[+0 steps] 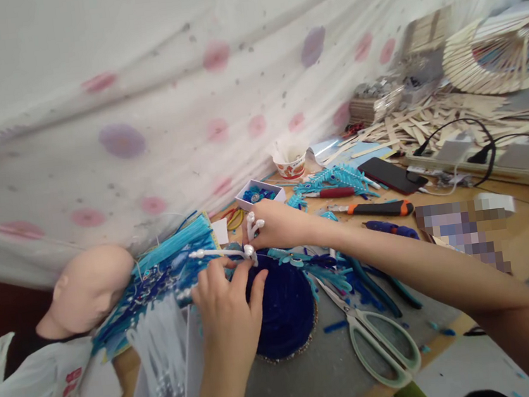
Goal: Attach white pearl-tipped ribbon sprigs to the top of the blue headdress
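At the dark blue disc [287, 317], left hand [228, 301] and right hand [274, 224] apparently position a white beaded ornament [249, 251]; grips cannot be told; next move wants steady alignment.

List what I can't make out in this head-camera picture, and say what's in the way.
All in the head view:
Right hand: fingertips partly hidden by the white piece.
Dark blue round piece: upper-left edge covered by the left hand.
Plastic bag: cut off by the left edge.
Frame of sticks: cut off by the right edge.
Pixelated item: blurred beyond recognition.
Beads: too small to count.
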`<state>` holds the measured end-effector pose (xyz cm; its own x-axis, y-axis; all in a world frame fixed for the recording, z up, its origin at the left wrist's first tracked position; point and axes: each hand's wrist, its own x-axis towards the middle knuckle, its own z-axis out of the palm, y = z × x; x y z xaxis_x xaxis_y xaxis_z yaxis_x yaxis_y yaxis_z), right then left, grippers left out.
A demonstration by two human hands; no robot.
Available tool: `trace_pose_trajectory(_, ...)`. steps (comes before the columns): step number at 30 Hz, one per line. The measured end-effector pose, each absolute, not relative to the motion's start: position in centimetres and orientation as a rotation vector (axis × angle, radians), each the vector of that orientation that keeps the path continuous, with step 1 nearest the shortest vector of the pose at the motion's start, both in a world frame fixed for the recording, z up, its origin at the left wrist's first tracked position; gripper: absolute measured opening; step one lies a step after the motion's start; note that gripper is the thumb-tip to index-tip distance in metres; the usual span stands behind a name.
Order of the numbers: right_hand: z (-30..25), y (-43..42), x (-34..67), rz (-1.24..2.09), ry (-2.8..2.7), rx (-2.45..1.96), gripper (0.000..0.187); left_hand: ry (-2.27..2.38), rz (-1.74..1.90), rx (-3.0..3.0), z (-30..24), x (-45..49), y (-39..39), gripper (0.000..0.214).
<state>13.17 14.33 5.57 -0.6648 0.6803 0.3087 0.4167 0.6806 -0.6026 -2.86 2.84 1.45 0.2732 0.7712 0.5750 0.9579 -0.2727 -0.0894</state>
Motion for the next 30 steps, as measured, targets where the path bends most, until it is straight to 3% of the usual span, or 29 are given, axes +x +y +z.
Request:
trace_pose_trajectory(6, 5.31, 14.42, 13.24, 0.688, -2.365, -0.818, 0.012, -1.565, -0.53, -2.145, 0.9, -2.85, 3.03, 0.024)
trace_pose_trajectory(15, 5.39, 14.43, 13.31, 0.679, -2.363, -0.813, 0.009, -1.621, -0.753, -2.182, 1.32, -3.19, 2.76, 0.027)
trace_pose_trajectory(26, 5.17, 14.58, 13.01, 0.69, -2.367, -0.834, 0.013, -1.6, -0.538, -2.163, 1.27, -2.32, 2.4, 0.025)
trace_pose_trajectory(30, 4.97, 14.64, 13.17, 0.722, -2.365, -0.807, 0.015, -1.638, -0.727, -2.22, 1.74, -2.84, 2.2, 0.019)
